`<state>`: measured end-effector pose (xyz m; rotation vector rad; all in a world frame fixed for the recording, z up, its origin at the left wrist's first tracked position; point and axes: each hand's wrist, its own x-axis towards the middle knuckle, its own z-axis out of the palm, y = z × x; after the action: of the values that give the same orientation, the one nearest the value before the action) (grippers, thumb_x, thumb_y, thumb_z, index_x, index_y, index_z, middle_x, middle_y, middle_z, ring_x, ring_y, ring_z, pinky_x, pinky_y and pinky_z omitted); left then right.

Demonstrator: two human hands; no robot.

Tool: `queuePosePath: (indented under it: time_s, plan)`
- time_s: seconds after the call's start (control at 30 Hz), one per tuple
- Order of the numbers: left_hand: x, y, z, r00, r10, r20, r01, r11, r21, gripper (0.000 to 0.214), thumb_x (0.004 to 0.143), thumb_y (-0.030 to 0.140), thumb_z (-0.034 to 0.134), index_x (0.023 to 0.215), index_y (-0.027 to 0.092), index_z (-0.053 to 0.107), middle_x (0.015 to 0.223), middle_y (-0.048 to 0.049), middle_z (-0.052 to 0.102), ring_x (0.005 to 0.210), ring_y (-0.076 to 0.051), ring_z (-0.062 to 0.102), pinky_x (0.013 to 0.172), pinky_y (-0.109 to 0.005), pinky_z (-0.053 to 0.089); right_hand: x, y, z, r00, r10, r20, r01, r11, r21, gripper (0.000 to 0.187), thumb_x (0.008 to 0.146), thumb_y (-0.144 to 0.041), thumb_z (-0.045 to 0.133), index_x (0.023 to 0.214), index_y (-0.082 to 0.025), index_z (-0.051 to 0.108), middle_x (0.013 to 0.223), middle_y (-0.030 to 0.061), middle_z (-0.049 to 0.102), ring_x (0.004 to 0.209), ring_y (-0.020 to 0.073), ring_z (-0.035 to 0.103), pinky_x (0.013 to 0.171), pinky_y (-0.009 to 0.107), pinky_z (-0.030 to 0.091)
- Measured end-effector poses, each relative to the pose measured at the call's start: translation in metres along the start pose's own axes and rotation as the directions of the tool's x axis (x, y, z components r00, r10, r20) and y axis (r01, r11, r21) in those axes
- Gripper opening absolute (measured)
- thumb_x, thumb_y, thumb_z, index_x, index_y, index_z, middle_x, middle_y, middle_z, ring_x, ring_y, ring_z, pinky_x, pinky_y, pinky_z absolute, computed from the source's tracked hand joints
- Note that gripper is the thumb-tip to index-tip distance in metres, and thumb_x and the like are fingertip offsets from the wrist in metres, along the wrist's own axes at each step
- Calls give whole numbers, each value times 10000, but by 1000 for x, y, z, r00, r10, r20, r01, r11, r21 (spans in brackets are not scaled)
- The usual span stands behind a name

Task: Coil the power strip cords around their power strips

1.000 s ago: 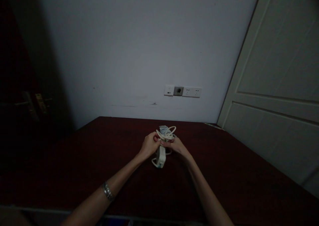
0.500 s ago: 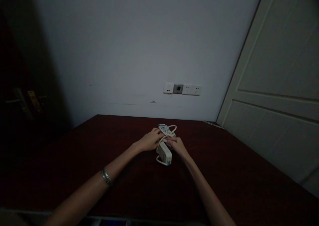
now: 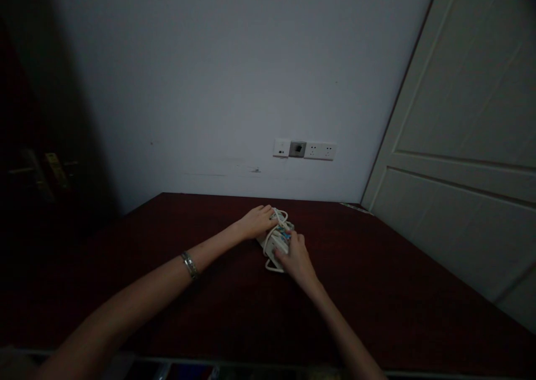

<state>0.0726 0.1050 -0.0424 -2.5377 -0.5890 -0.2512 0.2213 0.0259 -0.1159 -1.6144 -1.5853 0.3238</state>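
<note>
Since the earlier frame, right hand (image 3: 296,258) has moved down, now holding the white, boxy block (image 3: 280,243) at lower centre; left hand (image 3: 257,222) has risen over looped, pale cord (image 3: 270,236), grip undeterminable. Tabletop (image 3: 234,313) beneath: flat, dark reddish-brown.

Can't see all of the white block (image 3: 282,245) behind the fingers of the right hand (image 3: 298,258). Can't trace the whole white cord (image 3: 273,270) near the fingers of the left hand (image 3: 257,222), nor identify the small blue bits (image 3: 286,236) between. Can't follow the left forearm (image 3: 142,290) or right forearm (image 3: 341,329) past the bottom edge. Can't name the shadowed items (image 3: 188,371) cut off below the counter (image 3: 218,307). Can barely discern the door handle (image 3: 56,170) in leftward darkness.
</note>
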Motion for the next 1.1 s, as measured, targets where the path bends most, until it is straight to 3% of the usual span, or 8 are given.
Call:
queuePosePath:
  time_s: [0.13,0.3,0.37,0.47,0.57,0.67,0.9,1.1]
  plan:
    - [-8,-7,-6,999,-35,31,35,999,-10,294,782,313,570,1050,194,567,1018,-102,527,983,-236,440,848,-336,381,-1,1,-12,989,79,125,-69,994,-81,446,624,-342,651,1015,-148,559,874,121,646,795,268,631,685,336,463]
    - [-21,-18,-19,965,-261,-20,256,958,-129,405,739,429,586,1075,207,547,1040,-90,535,992,-242,439,763,-316,425,30,-11,-39,988,19,-153,-1,993,114,434,576,-395,694,931,-165,591,851,101,669,763,247,632,668,330,472]
    - [-24,-18,-26,924,-379,-50,366,915,-170,411,737,465,566,1055,205,552,1059,-86,548,987,-249,451,752,-324,431,45,-22,-43,968,39,-248,48,941,336,471,556,-404,709,934,-150,584,851,98,672,739,229,634,650,320,486]
    - [-24,-10,-35,847,-527,-69,499,834,-235,377,753,463,528,1023,202,562,1040,-72,583,948,-243,504,762,-335,426,61,-43,-37,943,114,-311,120,757,643,549,567,-395,712,1013,-122,545,868,103,672,726,210,640,631,308,503]
    - [-23,0,-40,735,-677,-41,632,705,-321,361,764,457,497,1007,201,572,981,-66,615,867,-233,566,746,-336,421,65,-62,-26,930,142,-339,181,627,758,564,601,-402,699,1050,-105,532,947,125,656,791,211,634,686,315,508]
    - [-26,1,-37,658,-752,50,680,564,-468,351,762,453,479,972,198,599,925,-64,634,815,-231,586,698,-326,421,62,-73,-21,971,16,-239,187,575,797,626,599,-365,712,1141,-136,499,1055,120,629,886,215,618,763,323,502]
    - [-42,-15,-15,823,-522,224,393,239,-888,235,689,261,518,825,90,606,730,-32,604,653,-123,540,610,-231,421,64,-76,-29,968,-251,27,156,678,718,717,611,-281,689,1275,-181,442,1148,84,595,972,215,589,844,358,476]
    - [-47,-24,-13,839,-482,254,355,130,-926,222,638,175,501,805,80,613,704,-27,594,644,-116,532,618,-241,429,69,-87,-37,930,-362,66,243,739,629,698,628,-272,678,1280,-160,456,1195,87,572,1014,206,567,881,339,440]
